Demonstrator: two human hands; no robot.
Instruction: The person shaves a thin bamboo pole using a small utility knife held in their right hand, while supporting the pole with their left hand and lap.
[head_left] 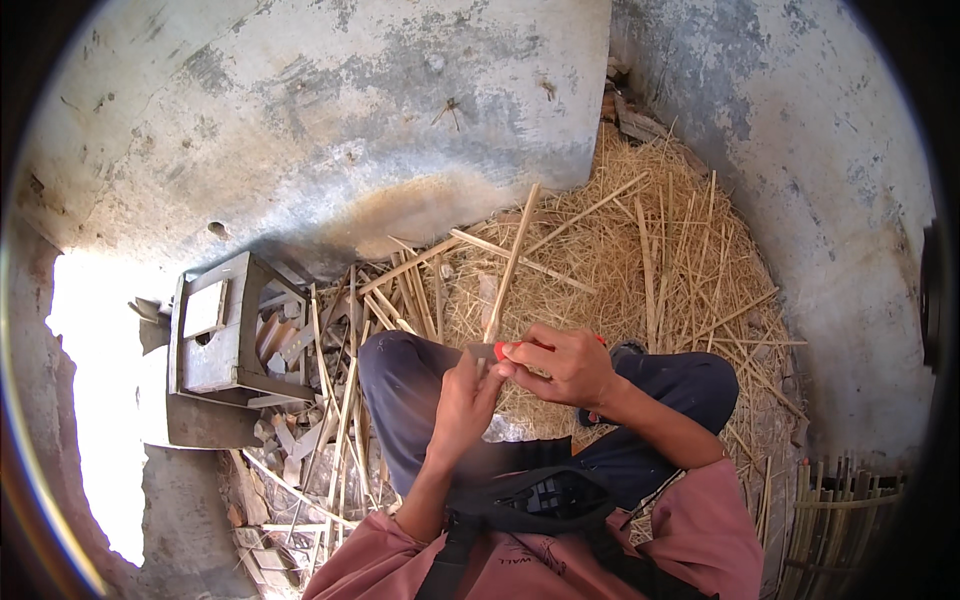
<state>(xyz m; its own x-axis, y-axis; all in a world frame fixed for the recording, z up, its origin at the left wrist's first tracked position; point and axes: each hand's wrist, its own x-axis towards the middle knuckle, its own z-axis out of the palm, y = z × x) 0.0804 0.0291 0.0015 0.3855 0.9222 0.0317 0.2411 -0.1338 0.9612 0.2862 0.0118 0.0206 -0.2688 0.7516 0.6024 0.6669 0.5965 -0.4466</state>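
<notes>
While the left hand (462, 400) pinches a bamboo strip (508, 268) near its lower end, the right hand (560, 365) closes around a red-handled knife (497, 350) touching it. Strip rises away over the straw (640, 270). Likely light, stiff, springy, splintery at edges; best held low, near the blade.

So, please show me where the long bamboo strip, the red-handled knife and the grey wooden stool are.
bamboo strip (512, 260), head view, middle of its length.
red-handled knife (501, 350), head view, red handle end.
grey wooden stool (205, 355), head view, its side face.
</notes>
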